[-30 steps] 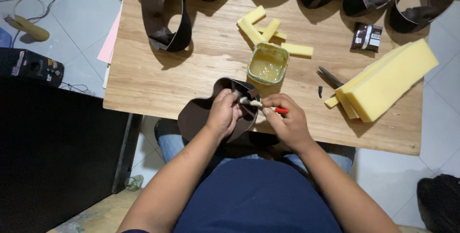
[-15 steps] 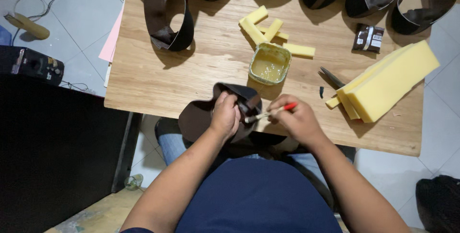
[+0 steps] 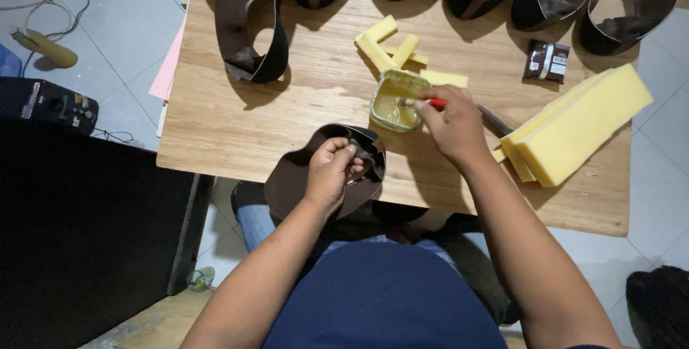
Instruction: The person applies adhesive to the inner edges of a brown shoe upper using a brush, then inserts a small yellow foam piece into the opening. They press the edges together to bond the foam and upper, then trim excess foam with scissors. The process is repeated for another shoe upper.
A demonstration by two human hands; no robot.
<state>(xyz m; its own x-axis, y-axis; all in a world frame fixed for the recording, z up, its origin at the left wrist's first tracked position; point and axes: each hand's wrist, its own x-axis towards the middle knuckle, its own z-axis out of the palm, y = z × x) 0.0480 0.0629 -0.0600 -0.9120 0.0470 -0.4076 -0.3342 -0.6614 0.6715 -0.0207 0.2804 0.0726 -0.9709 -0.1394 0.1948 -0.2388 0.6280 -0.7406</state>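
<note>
Gripping the brush (image 3: 429, 103) in our right hand (image 3: 453, 125), we dip its tip into the glue tub (image 3: 397, 100). Our left hand (image 3: 331, 174) pinches the leather piece (image 3: 305, 177) at the table (image 3: 215, 126) edge, just near and left of the tub.
</note>
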